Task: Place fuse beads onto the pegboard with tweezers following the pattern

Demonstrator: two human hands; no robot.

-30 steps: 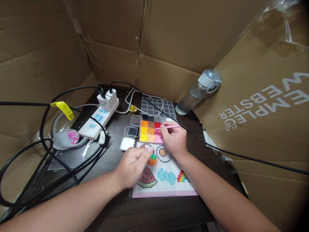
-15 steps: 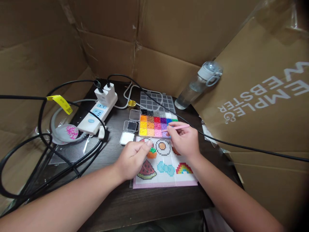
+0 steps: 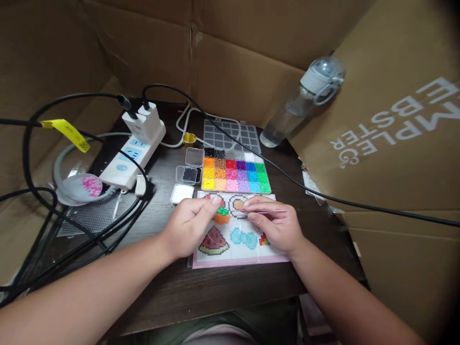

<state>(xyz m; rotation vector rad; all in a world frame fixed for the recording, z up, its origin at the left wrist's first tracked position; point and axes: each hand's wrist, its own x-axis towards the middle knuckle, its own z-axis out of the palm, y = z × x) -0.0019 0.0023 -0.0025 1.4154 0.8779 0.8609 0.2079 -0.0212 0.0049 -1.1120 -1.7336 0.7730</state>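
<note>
My left hand is closed, thumb on top, and pinches a small orange-and-green bead piece over the pattern sheet. My right hand holds thin pink tweezers, their tip end hidden by the fingers, close to the printed fried egg. Under both hands lies the pattern sheet, with a watermelon slice, a pale blue bow and a partly covered rainbow. Just beyond it stands the divided bead tray, its compartments filled with beads of many colours.
Left of the tray are a small box of white beads and one of black beads. A power strip with black cables lies farther left, near a dish of pink beads. A water bottle stands at the back right. Cardboard walls surround the table.
My right hand has come back from the bead tray to the pattern sheet, nearer my left hand, with the tweezers still in it. The left hand keeps its place; the view has shifted slightly.
</note>
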